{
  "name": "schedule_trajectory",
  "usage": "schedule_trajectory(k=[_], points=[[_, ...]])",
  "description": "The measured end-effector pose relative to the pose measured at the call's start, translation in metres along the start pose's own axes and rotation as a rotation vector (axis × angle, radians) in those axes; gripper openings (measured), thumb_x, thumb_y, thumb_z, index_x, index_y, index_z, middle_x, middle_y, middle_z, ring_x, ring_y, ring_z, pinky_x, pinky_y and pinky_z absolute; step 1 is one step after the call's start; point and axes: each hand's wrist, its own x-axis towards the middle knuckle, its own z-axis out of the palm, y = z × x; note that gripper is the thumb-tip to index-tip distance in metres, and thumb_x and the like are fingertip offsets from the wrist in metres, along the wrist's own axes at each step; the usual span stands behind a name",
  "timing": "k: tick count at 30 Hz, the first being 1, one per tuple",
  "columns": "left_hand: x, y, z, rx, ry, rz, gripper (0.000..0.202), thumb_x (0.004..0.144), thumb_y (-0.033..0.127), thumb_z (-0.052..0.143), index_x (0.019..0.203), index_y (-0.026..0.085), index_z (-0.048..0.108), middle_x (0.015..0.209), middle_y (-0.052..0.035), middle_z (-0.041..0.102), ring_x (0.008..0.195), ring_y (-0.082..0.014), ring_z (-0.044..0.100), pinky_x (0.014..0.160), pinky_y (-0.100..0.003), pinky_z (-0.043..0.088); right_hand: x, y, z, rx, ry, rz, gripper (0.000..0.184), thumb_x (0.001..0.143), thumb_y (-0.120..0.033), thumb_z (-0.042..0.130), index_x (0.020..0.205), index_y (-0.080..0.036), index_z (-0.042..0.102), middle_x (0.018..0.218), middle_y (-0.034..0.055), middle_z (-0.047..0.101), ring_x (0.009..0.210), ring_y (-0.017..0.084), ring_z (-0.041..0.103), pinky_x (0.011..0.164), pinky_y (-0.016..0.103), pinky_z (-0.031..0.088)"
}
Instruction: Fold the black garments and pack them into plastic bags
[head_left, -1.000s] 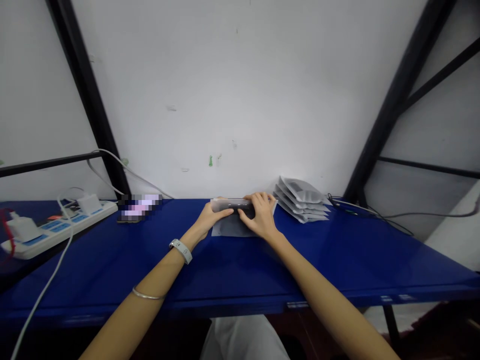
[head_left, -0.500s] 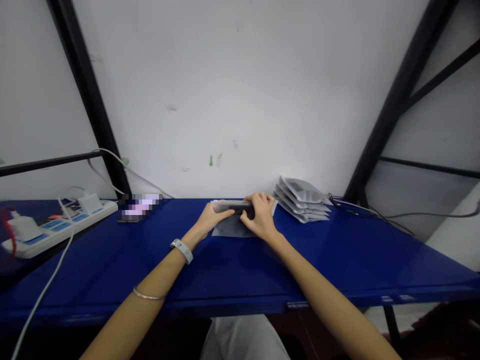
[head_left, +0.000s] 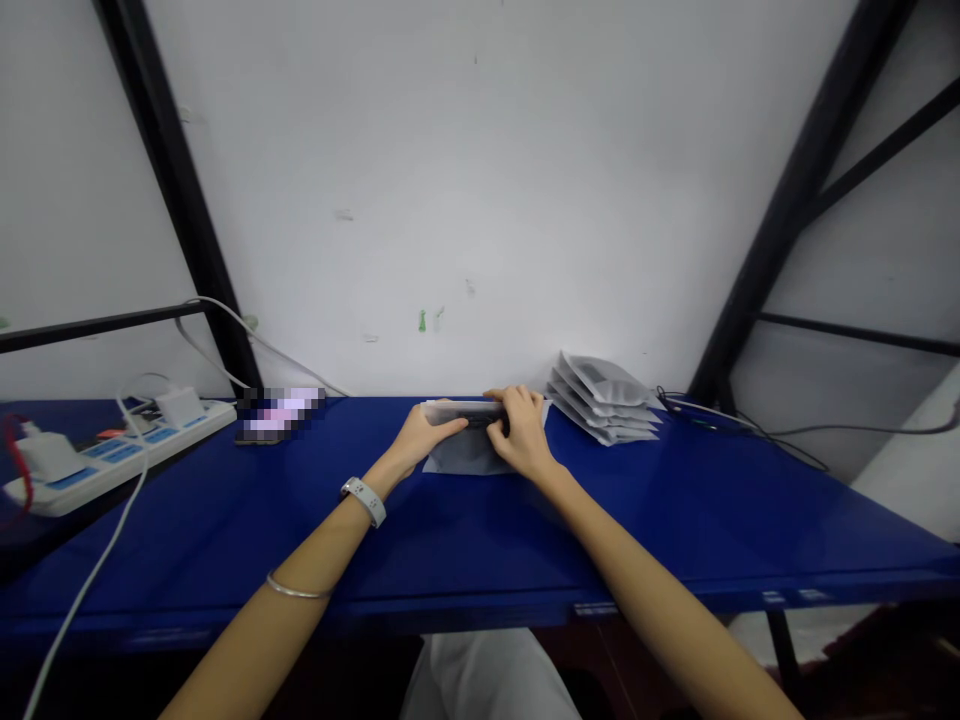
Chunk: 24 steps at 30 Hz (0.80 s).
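Both my hands meet at the far middle of the blue table, close to the white wall. My left hand pinches the left end of a translucent grey pouch that has a dark flat item inside it. My right hand has its fingers curled over the pouch's right end. Under the hands lies a flat grey bag on the tabletop. What the dark item is I cannot make out.
A stack of grey pouches lies just right of my hands. A white power strip with plugs and cables sits at the far left, a blurred-out object beside it. Black cables trail at the right. Black frame struts rise on both sides.
The pouch has dropped slightly and my right fingers have closed further over its right end. The arms have stayed in place.
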Motion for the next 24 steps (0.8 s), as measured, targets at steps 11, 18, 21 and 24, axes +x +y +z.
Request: schedule_trajectory(k=[11,18,21,24], points=[[-0.0001,-0.0008,0.0006,0.033,-0.003,0.022,0.026,0.07,0.034,0.073,0.089,0.016,0.071,0.089,-0.005,0.071,0.085,-0.02,0.063,0.08,-0.031,0.047,0.0024,-0.0045,-0.0008,-0.02,-0.041,0.049,0.006,0.075,-0.022,0.055,0.08,-0.021,0.051,0.079,0.0024,0.061,0.087,0.023,0.051,0.086,0.042,0.029],[0.0006,-0.0035,0.0005,0.067,-0.025,0.035,0.025,0.073,0.034,0.07,0.09,0.016,0.07,0.09,-0.0059,0.07,0.088,-0.0207,0.063,0.082,-0.032,0.047,0.003,-0.0034,0.0015,0.011,-0.071,0.046,0.006,0.074,-0.018,0.052,0.078,-0.021,0.05,0.077,0.003,0.06,0.084,0.023,0.051,0.083,0.04,0.031],[0.0032,-0.0051,-0.002,0.104,0.05,0.104,0.053,0.069,0.033,0.075,0.117,0.019,0.057,0.105,-0.0073,0.067,0.092,-0.0188,0.063,0.086,-0.032,0.046,0.003,-0.0029,0.0015,0.018,-0.077,0.054,0.004,0.076,-0.019,0.052,0.079,-0.021,0.05,0.077,0.0031,0.06,0.084,0.023,0.051,0.083,0.04,0.03],[0.005,-0.0029,-0.0053,0.266,0.179,0.258,0.089,0.062,0.031,0.08,0.138,0.025,0.034,0.125,-0.0109,0.055,0.096,-0.018,0.061,0.089,-0.035,0.044,0.0026,-0.0021,0.0017,0.019,-0.08,0.046,0.003,0.077,-0.019,0.052,0.08,-0.02,0.052,0.078,0.0033,0.061,0.085,0.023,0.052,0.084,0.04,0.03]])
